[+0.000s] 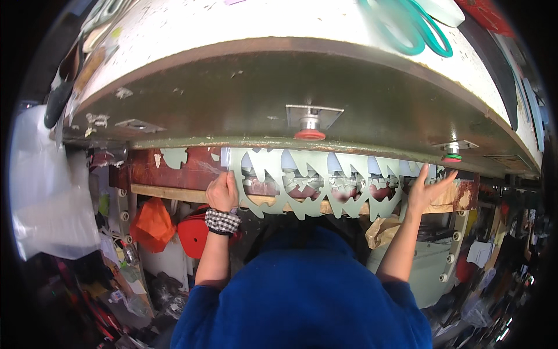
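A pale green sheet [325, 206] with rows of irregular cut-outs and a jagged near edge lies under the overhanging dark green machine beam [232, 93]. My left hand [222, 191], below a checked wristband, is closed on the sheet's left end with the thumb up. At the right end, my right hand [426, 189] is open, thumb raised and fingers spread outward beside the sheet's edge. Loose pale scraps [303, 189] show through the cut-outs. The sheet's far edge is partly hidden by the beam.
Red-capped button [310, 134] and green-ringed button [451, 156] stick out of the beam's front. Teal-handled scissors [430, 35] lie on top. A wooden strip [168, 191] edges the dark red bed. Below are a red stool [192, 235], an orange bag [153, 224] and a grey bin [415, 262].
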{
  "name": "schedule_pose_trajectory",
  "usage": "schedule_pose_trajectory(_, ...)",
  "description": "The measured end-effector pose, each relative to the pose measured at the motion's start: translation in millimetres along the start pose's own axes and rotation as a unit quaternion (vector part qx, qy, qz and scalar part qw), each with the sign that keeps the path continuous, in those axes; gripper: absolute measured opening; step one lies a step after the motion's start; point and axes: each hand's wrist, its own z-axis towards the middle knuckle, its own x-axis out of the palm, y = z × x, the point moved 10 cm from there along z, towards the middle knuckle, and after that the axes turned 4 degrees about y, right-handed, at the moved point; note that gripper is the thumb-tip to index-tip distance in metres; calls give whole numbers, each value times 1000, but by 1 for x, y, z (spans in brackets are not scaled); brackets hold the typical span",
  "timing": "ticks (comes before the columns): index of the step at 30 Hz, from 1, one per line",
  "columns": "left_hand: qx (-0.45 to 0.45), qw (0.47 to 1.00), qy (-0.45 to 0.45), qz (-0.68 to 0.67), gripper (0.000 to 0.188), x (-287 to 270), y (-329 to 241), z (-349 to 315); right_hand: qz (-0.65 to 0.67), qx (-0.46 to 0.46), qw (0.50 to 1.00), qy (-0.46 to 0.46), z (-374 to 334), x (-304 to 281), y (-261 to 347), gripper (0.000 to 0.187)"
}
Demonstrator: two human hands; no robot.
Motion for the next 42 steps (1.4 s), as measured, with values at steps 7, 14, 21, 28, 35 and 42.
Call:
schedule_pose_trajectory(7,-38,997,-3,-63,26,-8,13,-12,59,132,983,111,-58,7,-121,25)
schedule_pose_trajectory(14,-36,995,42,-83,28,-11,14,-8,58,181,981,45,-38,-11,-66,29)
schedule_pose_trajectory(21,-176,975,-9,-135,13,-24,21,33,207,-178,881,386,-83,170,223,94)
schedule_pose_trajectory(28,29,990,60,-124,13,5,-73,102,462,138,764,429,-75,201,212,107)
schedule_pose_trajectory(35,29,958,131,-253,14,67,-137,122,542,211,699,416,-75,209,203,101)
schedule_pose_trajectory(42,44,981,148,-119,10,70,-115,120,713,360,528,287,-60,208,150,75)
